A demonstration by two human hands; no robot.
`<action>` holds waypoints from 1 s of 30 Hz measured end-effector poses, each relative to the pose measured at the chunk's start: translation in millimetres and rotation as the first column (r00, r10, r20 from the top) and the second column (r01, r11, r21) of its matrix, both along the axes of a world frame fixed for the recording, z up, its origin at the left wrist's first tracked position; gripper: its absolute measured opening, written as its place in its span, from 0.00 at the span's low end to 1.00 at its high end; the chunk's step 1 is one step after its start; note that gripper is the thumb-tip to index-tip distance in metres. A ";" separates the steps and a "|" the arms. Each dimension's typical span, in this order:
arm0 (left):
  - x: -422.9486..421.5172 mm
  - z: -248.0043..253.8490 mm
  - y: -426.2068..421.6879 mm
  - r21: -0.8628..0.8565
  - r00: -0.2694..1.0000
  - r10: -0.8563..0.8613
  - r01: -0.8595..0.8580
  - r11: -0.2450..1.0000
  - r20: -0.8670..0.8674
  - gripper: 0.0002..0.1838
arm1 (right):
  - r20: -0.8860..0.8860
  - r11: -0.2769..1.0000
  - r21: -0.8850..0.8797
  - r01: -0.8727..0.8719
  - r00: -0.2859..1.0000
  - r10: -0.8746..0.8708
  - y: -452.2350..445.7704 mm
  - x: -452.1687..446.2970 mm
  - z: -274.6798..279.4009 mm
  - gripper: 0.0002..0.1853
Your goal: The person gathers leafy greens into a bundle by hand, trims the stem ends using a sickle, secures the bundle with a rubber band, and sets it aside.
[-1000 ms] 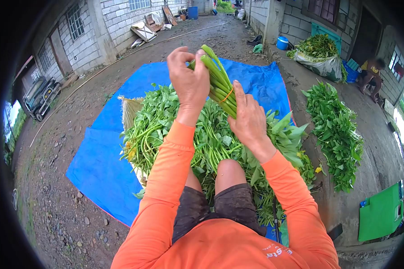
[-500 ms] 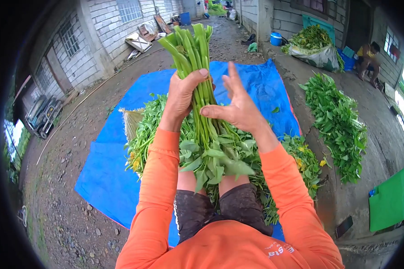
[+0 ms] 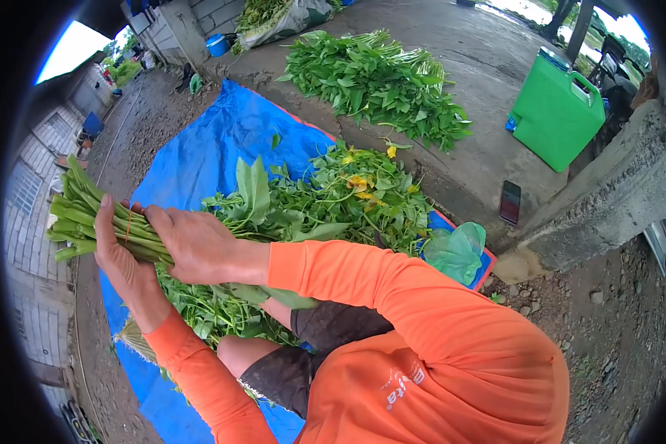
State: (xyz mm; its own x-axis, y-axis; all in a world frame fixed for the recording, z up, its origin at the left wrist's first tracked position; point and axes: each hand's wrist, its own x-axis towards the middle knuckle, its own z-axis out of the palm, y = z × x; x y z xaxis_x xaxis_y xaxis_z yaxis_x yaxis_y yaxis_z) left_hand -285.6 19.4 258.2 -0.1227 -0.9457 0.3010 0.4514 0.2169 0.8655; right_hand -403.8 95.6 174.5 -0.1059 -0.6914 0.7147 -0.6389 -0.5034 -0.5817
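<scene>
A bundle of water spinach (image 3: 81, 214) lies sideways in my hands, its thick cut stems pointing left and its leaves trailing right over my lap. My left hand (image 3: 131, 270) is wrapped round the stems from below, thumb up. A thin reddish rubber band (image 3: 129, 224) circles the stems between my thumb and my other hand. My right hand (image 3: 200, 248) is closed over the bundle just right of the band, its fingertips partly hidden behind the stems. Beneath lies a heap of loose greens (image 3: 222, 314).
A blue tarp (image 3: 192, 152) covers the ground, with yellowing trimmings (image 3: 377, 196) and a green plastic bag (image 3: 457, 254) on it. On the concrete ledge are a pile of leafy bundles (image 3: 370, 85), a green jerrycan (image 3: 559, 111) and a phone (image 3: 510, 202). A blue bucket (image 3: 217, 45) stands farther back.
The view has swung to the right. My right hand, open beside the stems before, has closed on the bundle. The bundle has tipped from upright to sideways in view.
</scene>
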 end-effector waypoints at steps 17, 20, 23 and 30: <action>-92.5 -4.4 57.1 -0.035 0.984 -0.142 0.146 0.989 0.111 0.19 | 0.086 0.996 0.000 -0.085 0.993 0.085 86.2 -90.5 -72.2 0.68; -96.5 -2.9 51.5 -0.024 0.968 -0.209 0.214 0.977 0.138 0.24 | 0.139 0.994 0.015 -0.108 0.985 0.105 95.3 -95.3 -89.2 0.70; -112.8 -5.4 55.7 -0.158 0.905 -0.357 0.398 0.904 0.233 0.36 | 0.329 0.988 -0.013 -0.152 0.933 0.148 96.2 -101.9 -98.7 0.72; -46.6 -31.4 69.6 0.005 0.673 -0.368 0.476 0.879 0.642 0.50 | 0.490 0.962 -0.235 0.140 0.872 -0.008 76.6 -224.8 -6.5 0.69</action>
State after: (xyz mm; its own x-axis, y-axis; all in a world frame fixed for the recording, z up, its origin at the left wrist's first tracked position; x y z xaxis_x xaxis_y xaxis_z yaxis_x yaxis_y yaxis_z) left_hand -332.2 89.0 226.8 -0.7033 -0.6954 0.1477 -0.0832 0.2869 0.9543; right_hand -628.6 172.2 168.0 -0.5249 -0.4685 0.7106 -0.3547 -0.6386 -0.6830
